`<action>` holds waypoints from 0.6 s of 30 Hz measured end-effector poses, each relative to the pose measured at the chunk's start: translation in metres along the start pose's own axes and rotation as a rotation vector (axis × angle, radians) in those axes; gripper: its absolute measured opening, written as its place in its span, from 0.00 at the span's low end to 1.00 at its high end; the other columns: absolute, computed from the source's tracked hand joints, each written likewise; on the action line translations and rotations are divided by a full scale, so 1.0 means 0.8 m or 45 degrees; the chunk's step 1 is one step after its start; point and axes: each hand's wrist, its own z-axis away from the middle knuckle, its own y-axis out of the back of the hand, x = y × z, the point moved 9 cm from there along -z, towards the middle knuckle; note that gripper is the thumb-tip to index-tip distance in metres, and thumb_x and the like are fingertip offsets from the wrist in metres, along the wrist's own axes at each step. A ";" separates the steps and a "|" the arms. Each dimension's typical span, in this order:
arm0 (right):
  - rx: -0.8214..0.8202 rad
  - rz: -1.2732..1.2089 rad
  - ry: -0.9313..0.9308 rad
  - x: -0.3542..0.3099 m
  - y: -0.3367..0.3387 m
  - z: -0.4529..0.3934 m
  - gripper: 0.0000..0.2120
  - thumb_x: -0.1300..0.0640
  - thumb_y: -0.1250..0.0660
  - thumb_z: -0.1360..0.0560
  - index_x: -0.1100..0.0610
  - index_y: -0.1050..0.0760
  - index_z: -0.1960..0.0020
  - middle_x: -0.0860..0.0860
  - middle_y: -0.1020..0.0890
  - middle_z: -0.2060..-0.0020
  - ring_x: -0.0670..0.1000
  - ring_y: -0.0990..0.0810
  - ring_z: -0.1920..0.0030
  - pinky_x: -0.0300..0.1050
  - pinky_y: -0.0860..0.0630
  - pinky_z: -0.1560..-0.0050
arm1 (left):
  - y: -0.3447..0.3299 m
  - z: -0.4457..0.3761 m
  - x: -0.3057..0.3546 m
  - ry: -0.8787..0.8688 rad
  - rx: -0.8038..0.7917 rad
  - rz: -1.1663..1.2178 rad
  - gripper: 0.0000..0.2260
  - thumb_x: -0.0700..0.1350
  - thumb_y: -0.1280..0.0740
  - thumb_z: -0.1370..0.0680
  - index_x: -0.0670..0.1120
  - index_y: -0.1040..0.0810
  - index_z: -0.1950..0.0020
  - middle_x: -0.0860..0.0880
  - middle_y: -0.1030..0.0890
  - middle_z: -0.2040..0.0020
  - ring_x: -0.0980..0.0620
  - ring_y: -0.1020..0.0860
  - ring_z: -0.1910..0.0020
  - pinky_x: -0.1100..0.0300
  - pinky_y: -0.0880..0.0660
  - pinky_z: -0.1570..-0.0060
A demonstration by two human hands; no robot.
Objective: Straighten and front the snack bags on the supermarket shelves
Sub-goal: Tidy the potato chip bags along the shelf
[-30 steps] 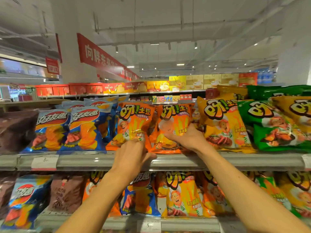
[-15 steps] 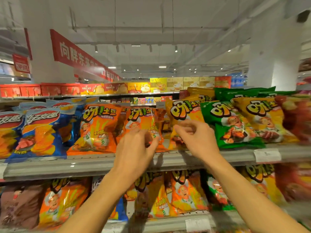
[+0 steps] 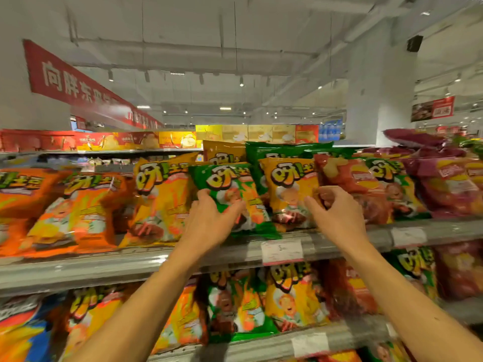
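Observation:
On the upper shelf a green snack bag (image 3: 230, 178) leans against its neighbours. My left hand (image 3: 211, 223) grips its lower left part, thumb on the left edge and fingers across the front. To its right stands a yellow bag (image 3: 287, 184). My right hand (image 3: 339, 220) pinches that bag's right edge, thumb on its front and curled fingers between it and a red bag (image 3: 350, 178). Further left on the same shelf stand another yellow bag (image 3: 162, 197) and orange bags (image 3: 78, 210), tilted.
The grey shelf rail (image 3: 104, 267) carries a white price tag (image 3: 282, 250). Purple bags (image 3: 449, 184) fill the right end. The lower shelf (image 3: 339, 335) holds more green, yellow and orange bags. A white pillar (image 3: 376, 100) rises behind.
I have shifted right along the shelf. My left hand left the orange bags and took the green bag; my right hand moved to the yellow bag's right edge.

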 end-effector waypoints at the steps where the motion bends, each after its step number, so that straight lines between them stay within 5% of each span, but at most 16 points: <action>1: -0.066 0.055 -0.006 0.013 -0.005 -0.010 0.31 0.39 0.30 0.25 0.57 0.27 0.30 0.55 0.21 0.37 0.56 0.22 0.37 0.53 0.25 0.39 | -0.011 -0.006 -0.006 0.081 -0.036 -0.007 0.43 0.69 0.33 0.29 0.42 0.40 0.26 0.42 0.27 0.31 0.41 0.26 0.35 0.50 0.27 0.40; 5: -0.470 0.174 -0.098 0.049 -0.049 -0.037 0.53 0.28 0.33 0.29 0.59 0.49 0.19 0.59 0.32 0.25 0.60 0.30 0.28 0.54 0.28 0.33 | -0.034 -0.022 -0.024 0.242 -0.139 0.040 0.52 0.77 0.33 0.37 0.40 0.32 0.28 0.43 0.21 0.37 0.45 0.21 0.41 0.48 0.26 0.41; 7: -0.635 0.180 -0.183 0.060 -0.069 -0.050 0.60 0.24 0.34 0.33 0.62 0.52 0.19 0.59 0.33 0.25 0.60 0.29 0.30 0.53 0.27 0.36 | -0.041 -0.027 -0.020 0.161 -0.174 0.100 0.32 0.75 0.32 0.35 0.50 0.18 0.47 0.55 0.16 0.61 0.60 0.19 0.62 0.54 0.25 0.52; 9: -0.726 0.180 -0.232 0.064 -0.080 -0.061 0.59 0.21 0.33 0.38 0.62 0.41 0.23 0.58 0.26 0.33 0.56 0.24 0.41 0.49 0.25 0.48 | -0.046 -0.028 -0.018 0.110 -0.200 0.138 0.14 0.70 0.30 0.32 0.61 0.18 0.64 0.62 0.23 0.75 0.66 0.24 0.74 0.60 0.30 0.62; 10: -0.758 0.151 -0.229 0.062 -0.086 -0.065 0.54 0.21 0.32 0.41 0.60 0.32 0.31 0.56 0.21 0.41 0.53 0.22 0.49 0.48 0.26 0.53 | -0.047 -0.027 -0.018 0.102 -0.201 0.162 0.11 0.69 0.29 0.31 0.63 0.19 0.63 0.66 0.22 0.72 0.69 0.23 0.72 0.63 0.31 0.63; 12: -0.797 0.080 -0.191 0.058 -0.100 -0.070 0.43 0.22 0.29 0.43 0.53 0.31 0.44 0.53 0.19 0.53 0.51 0.20 0.55 0.48 0.24 0.55 | -0.048 -0.027 -0.019 0.083 -0.198 0.232 0.15 0.68 0.28 0.32 0.62 0.20 0.52 0.72 0.19 0.60 0.74 0.23 0.62 0.66 0.32 0.60; 15: -0.764 0.018 -0.152 0.052 -0.113 -0.074 0.44 0.27 0.24 0.41 0.52 0.36 0.38 0.54 0.20 0.44 0.57 0.20 0.42 0.53 0.21 0.45 | -0.046 -0.027 -0.024 0.112 -0.185 0.274 0.19 0.67 0.27 0.33 0.61 0.22 0.46 0.75 0.21 0.57 0.73 0.23 0.58 0.67 0.33 0.59; 18: -0.685 0.083 -0.095 0.036 -0.110 -0.075 0.57 0.27 0.24 0.40 0.58 0.42 0.24 0.54 0.24 0.35 0.58 0.23 0.38 0.57 0.23 0.38 | -0.048 -0.028 -0.028 0.123 -0.180 0.296 0.17 0.65 0.26 0.32 0.63 0.23 0.47 0.73 0.20 0.57 0.71 0.22 0.57 0.66 0.32 0.57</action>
